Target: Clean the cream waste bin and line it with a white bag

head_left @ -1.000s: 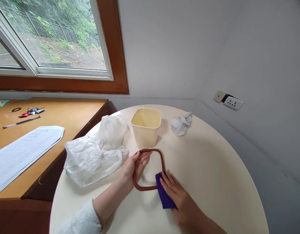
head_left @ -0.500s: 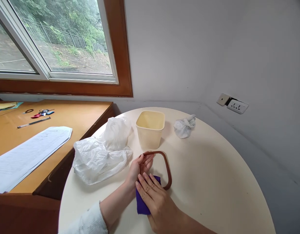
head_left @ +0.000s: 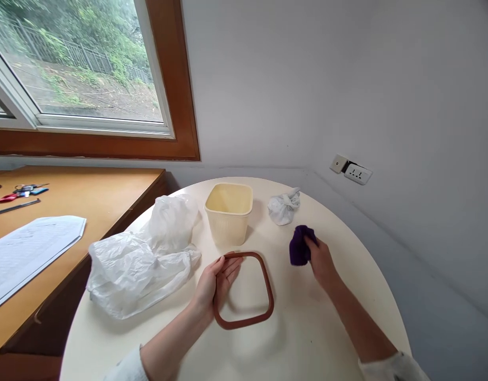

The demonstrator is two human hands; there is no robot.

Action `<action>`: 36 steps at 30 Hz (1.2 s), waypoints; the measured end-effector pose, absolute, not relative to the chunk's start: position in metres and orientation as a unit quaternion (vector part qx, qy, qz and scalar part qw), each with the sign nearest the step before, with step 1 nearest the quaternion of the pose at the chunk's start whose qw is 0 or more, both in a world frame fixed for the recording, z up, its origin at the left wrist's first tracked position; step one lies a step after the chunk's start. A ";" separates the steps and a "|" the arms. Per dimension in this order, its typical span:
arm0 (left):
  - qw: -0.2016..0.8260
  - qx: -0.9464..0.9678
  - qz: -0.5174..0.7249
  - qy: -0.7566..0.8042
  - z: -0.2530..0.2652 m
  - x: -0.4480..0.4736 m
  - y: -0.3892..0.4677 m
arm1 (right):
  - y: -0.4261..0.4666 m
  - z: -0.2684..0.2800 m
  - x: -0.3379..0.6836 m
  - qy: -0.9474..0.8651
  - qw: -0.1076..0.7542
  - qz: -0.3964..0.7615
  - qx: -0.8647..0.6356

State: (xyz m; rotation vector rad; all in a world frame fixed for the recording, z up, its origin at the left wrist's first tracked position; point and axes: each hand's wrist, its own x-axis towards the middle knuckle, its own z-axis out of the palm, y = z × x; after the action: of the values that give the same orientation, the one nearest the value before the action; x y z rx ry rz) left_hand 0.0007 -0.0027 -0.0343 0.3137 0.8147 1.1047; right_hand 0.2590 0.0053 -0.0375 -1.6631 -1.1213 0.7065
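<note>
In the head view, the left hand (head_left: 212, 288) has the brown frame (head_left: 270, 293) by its far left corner, thumb on top, fingers spread half open beneath. The frame sits near the middle of the round table (head_left: 334, 328), just on the near side of the cream bin (head_left: 228, 230), its shadow falling on the tabletop. And over to the right — the right hand (head_left: 322, 262) is closed on the purple cloth (head_left: 301, 246), bunched between thumb and fingers, well apart from the frame and towards the table's right edge. The bin stands upright near the far edge; the knotted bag (head_left: 282, 208) lies by the far right edge. Along the left edge spreads the crumpled clear bag (head_left: 128, 272) — and beyond it, papers (head_left: 33, 254) lie along the desk's (head_left: 104, 193) right edge.
</note>
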 end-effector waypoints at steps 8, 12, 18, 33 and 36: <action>0.741 0.161 0.525 0.387 -0.037 -0.002 0.000 | 0.015 -0.057 0.296 -0.509 0.372 0.046 -0.775; 0.738 0.186 0.530 0.374 -0.038 -0.004 0.000 | 0.002 -0.050 0.270 -0.562 0.434 0.070 -0.701; 0.750 0.261 0.490 0.359 -0.032 -0.001 -0.006 | -0.020 -0.039 0.210 -0.651 0.460 0.275 -0.539; 0.834 0.289 0.365 0.296 -0.026 0.009 -0.018 | -0.035 -0.030 0.255 -0.583 0.449 0.170 -0.655; 0.829 0.304 0.358 0.305 -0.027 0.007 -0.018 | -0.039 -0.034 0.289 -0.511 0.445 0.123 -0.725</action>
State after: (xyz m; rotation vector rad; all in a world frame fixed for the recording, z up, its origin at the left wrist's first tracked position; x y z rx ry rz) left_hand 0.0074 -0.0181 -0.0271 0.6452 0.6463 0.7588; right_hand 0.2887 -0.0385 -0.0344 -1.7975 -1.2669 0.3059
